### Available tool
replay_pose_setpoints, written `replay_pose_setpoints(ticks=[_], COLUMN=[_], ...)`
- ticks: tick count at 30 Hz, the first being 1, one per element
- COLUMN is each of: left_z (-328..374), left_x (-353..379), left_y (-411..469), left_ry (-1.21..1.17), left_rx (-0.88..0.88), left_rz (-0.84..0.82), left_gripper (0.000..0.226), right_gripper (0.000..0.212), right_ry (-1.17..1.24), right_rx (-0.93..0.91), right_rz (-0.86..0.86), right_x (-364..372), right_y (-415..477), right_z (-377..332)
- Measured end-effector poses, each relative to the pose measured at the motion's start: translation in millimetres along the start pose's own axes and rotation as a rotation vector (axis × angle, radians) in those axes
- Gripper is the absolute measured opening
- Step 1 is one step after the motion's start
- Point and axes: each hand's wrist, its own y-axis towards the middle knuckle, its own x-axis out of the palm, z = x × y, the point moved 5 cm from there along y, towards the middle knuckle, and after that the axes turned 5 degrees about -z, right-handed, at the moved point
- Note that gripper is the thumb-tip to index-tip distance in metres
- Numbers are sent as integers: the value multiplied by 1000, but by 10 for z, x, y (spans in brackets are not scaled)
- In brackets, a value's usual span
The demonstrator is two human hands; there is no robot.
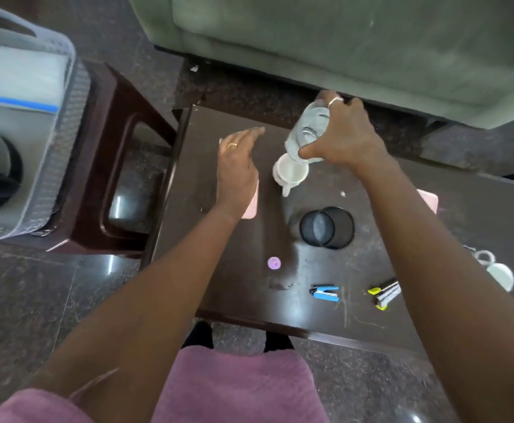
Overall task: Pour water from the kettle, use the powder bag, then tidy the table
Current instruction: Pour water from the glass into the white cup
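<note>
Clear bottle tipped in right hand; left hand flat, fingers spread.

Right hand tips a clear bottle over a white cup; left hand hovers open.

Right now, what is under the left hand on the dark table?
A flat pink object lies under the left hand; only its near corner and edge show on the dark table. The hand covers the rest, so what it is cannot be told.
</note>
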Motion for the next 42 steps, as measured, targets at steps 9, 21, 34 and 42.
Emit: replay_pose_setpoints(ticks=[9, 21, 34, 42], left_z=[796, 830, 710, 671], left_x=[1084, 1879, 1847, 1857], left_y=[-75, -96, -105, -90], left_ry=[50, 142, 76, 58], left_rx=[114, -73, -157, -169], left_rz=[-200, -369, -347, -357], left_gripper=[59, 53, 40, 41], right_gripper=[80, 92, 90, 93], right_ry=[-31, -8, -32, -48], right_rx=[155, 136, 106, 123], right_rz=[26, -85, -101, -92], right_x=[-436, -22, 288, 367], right_y=[23, 202, 367, 390], right_z=[1364, 1822, 1597, 1591])
